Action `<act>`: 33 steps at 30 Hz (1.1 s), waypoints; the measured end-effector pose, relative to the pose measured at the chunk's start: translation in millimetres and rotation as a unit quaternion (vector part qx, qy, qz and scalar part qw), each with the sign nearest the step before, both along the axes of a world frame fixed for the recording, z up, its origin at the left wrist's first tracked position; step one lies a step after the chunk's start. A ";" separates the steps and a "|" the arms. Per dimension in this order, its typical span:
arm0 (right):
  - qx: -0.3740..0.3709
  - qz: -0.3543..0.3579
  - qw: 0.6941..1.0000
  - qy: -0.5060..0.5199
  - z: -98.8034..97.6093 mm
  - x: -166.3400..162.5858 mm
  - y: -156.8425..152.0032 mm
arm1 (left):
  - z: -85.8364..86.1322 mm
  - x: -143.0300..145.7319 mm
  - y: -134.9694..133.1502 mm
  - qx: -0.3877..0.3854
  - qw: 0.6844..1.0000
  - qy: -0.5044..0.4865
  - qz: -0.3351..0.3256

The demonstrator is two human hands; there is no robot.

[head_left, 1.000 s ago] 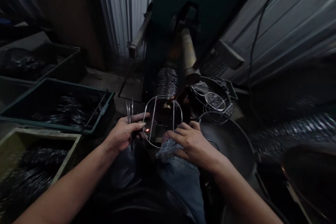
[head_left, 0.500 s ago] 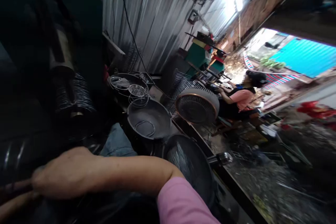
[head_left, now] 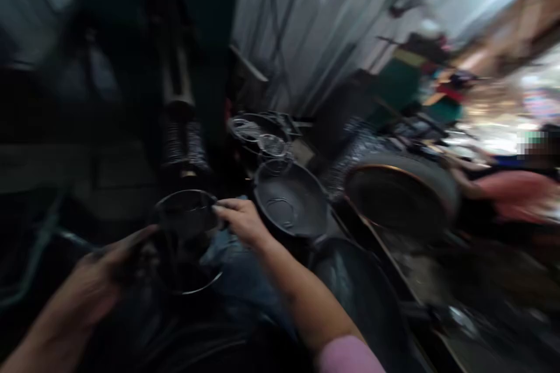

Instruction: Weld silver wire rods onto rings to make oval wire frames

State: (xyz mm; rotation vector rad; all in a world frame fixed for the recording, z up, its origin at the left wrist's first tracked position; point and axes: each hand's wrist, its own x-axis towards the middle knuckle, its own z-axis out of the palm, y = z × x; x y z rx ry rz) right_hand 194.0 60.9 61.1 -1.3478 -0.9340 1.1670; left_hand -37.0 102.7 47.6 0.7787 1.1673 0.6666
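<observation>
Wire ring (head_left: 186,242), both hands (blurred), dark pan (head_left: 291,210)

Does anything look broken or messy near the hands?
Nothing looks broken. Both the left hand and right hand hold a round wire ring frame. The picture is blurred, so small damage would not show.

Pink sleeve (head_left: 345,355), blue jeans (head_left: 238,268), black pan (head_left: 291,207).

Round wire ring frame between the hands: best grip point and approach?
Hedged, as the view is blurred: take the round wire ring frame by its thin rim at opposite sides, as the left hand and right hand flank it now. The open middle offers nothing to pinch.
</observation>
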 end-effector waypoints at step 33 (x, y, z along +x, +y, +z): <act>-0.075 -0.030 0.996 -0.041 29.1 -8.9 77.6 | 17.2 10.6 26.6 0.046 0.982 -0.160 0.093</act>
